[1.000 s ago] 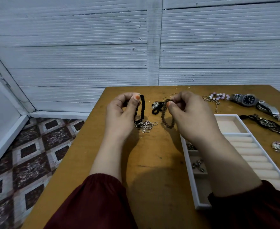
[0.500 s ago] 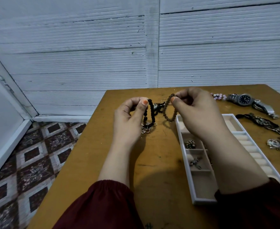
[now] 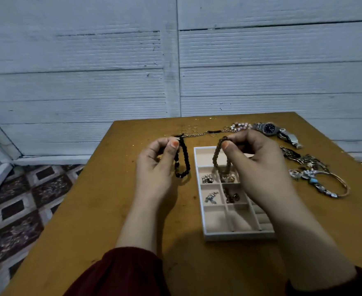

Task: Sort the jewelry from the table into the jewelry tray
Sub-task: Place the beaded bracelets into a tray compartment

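Note:
My left hand (image 3: 156,165) pinches a black beaded bracelet (image 3: 184,161) between thumb and fingers; it hangs above the table just left of the tray. My right hand (image 3: 255,165) pinches a brown beaded bracelet (image 3: 217,157) that dangles over the far compartments of the white jewelry tray (image 3: 199,197). Small pieces of jewelry lie in three or so of the tray's left-hand compartments; my right forearm hides the tray's right side.
On the wooden table (image 3: 103,210) lie a thin chain with small rings (image 3: 197,133), a pink bead bracelet (image 3: 241,125), a wristwatch (image 3: 270,128), dark chains (image 3: 297,157) and a bangle with ornaments (image 3: 325,182). The table's left edge drops to a tiled floor (image 3: 22,201).
Both hands have lifted and moved right with their bracelets. The brown bracelet now hangs over the tray, and the silver tangle under the black one is gone from it.

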Demonstrator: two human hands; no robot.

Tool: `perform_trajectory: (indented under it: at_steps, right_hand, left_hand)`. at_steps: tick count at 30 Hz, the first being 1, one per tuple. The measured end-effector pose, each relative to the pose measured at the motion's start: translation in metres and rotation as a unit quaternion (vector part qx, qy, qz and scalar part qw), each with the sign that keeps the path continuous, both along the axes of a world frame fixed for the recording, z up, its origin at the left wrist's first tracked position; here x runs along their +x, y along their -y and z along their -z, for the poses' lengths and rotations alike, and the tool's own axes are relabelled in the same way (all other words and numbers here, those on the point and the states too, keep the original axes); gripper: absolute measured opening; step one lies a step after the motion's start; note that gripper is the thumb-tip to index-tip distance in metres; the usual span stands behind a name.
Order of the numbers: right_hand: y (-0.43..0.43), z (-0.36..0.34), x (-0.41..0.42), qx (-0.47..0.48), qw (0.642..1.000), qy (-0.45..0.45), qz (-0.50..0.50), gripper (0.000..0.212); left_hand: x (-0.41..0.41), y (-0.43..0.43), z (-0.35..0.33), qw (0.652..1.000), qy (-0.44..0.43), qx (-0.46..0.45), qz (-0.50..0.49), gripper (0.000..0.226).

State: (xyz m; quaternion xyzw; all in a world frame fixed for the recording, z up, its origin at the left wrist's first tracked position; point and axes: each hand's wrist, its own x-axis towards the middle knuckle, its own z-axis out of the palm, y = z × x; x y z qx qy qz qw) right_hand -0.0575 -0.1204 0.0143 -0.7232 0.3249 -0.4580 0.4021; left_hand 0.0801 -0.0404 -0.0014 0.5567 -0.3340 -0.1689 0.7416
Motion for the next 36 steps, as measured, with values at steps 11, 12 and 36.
perform_trajectory:
  at_steps: [11, 12, 36]
  right_hand:
    - [-0.033, 0.015, -0.055, -0.031, 0.999, 0.031, 0.024, 0.007]
    - [-0.034, 0.016, -0.057, -0.039, 0.998, 0.036, 0.028, 0.005]
    - [-0.039, 0.042, -0.077, -0.048, 0.981, 0.174, 0.072, 0.017]
  left_hand:
    - [-0.044, -0.018, 0.016, 1.000, 0.006, -0.011, -0.027, 0.011]
    - [-0.050, -0.020, 0.016, 1.000, 0.000, -0.012, -0.024, 0.011]
    - [-0.084, -0.038, 0.023, 0.997, 0.032, 0.075, 0.015, 0.010]
